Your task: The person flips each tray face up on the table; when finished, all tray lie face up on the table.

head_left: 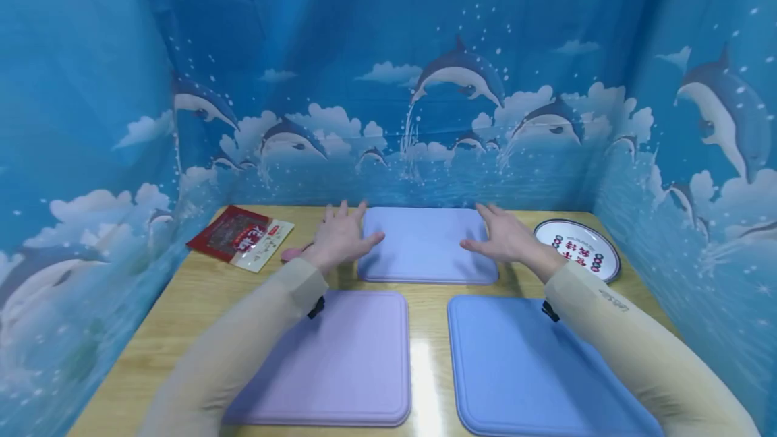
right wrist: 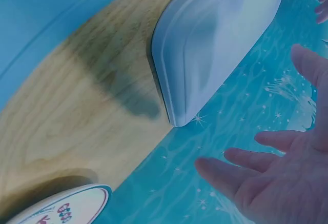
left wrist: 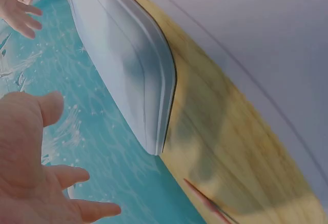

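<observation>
Both hands reach forward over the far part of the wooden table, fingers spread and holding nothing. The left hand (head_left: 341,238) is beside the left edge of a pale lavender mat (head_left: 427,245), and in the left wrist view its fingers (left wrist: 77,175) stay apart from the mat. Over the mat's right edge hovers the right hand (head_left: 505,235); its fingers (right wrist: 220,175) show spread in the right wrist view, clear of the mat. A pink object (head_left: 293,253), partly hidden behind the left wrist, lies on the table. Right of the right hand sits a white plate (head_left: 577,243) with red lettering and a dark rim.
A red and cream food packet (head_left: 233,238) lies at the far left. Nearer are a pinkish-purple mat (head_left: 358,356) under the left forearm and a blue mat (head_left: 516,363) under the right. A dolphin-print curtain (head_left: 376,86) borders the wooden table (head_left: 152,349) at the back and sides.
</observation>
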A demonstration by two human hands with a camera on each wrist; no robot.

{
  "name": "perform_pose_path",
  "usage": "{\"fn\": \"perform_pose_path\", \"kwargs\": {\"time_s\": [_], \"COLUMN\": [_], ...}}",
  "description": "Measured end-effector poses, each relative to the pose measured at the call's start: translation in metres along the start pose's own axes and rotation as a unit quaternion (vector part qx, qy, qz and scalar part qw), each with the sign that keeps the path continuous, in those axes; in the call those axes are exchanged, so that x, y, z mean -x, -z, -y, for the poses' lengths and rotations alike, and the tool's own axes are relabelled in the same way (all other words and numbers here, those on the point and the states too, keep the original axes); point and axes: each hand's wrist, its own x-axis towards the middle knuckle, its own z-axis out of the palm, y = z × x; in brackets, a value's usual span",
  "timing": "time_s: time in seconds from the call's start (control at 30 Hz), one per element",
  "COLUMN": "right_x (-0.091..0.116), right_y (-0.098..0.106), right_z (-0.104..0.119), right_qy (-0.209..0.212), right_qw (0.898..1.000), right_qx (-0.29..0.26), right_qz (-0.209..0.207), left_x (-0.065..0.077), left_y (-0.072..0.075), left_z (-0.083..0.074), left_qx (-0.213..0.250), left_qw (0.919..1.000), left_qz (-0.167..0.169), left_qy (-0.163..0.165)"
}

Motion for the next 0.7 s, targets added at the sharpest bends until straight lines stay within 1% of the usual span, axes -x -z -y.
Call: {"fn": "perform_pose_path", "kwargs": {"time_s": [0.13,0.3,0.57,0.7], "right_x": [-0.001,-0.003,-0.01,-0.012], "right_y": [-0.001,-0.002,-0.006,-0.008], "right_z": [-0.001,-0.005,-0.016,-0.019], "right_qy": [-0.009,-0.022,-0.055,-0.061], "right_qw": [1.0,0.999,0.996,0.994], "right_qx": [-0.013,-0.04,-0.067,-0.076], "right_qz": [0.003,0.01,0.031,0.047], "left_x": [-0.002,-0.005,-0.013,-0.016], "left_y": [-0.002,-0.007,-0.011,-0.013], "left_z": [-0.005,-0.009,-0.014,-0.015], "left_qx": [0.013,0.037,0.064,0.08], "left_qw": [0.9998,0.9986,0.9957,0.9932], "left_qz": [-0.001,0.004,0.025,0.036], "left_qy": [0.013,0.037,0.062,0.077]}}
